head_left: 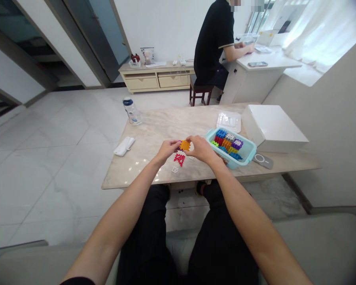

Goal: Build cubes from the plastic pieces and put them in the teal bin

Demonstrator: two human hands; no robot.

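Between my hands, above the marble-look table (154,118), is an orange square tile (185,145) with toothed edges, a building piece. My left hand (167,150) pinches a purple toothed piece at the orange tile's left edge; whether the two are joined I cannot tell. My right hand (201,149) grips the orange tile from the right, thumb and fingers closed on it. Below them on the table lie red triangular lattice pieces (179,159) and a white lattice piece (175,170). Another white piece is partly hidden near my right hand.
A light blue bin (250,155) of colourful toothed pieces stands right of my hands. Beyond are a clear plastic lid (229,121), a white box (280,126) and a grey phone-like object (264,160). A water bottle (132,113) and tissue pack (124,146) stand left. A person (215,39) sits opposite.
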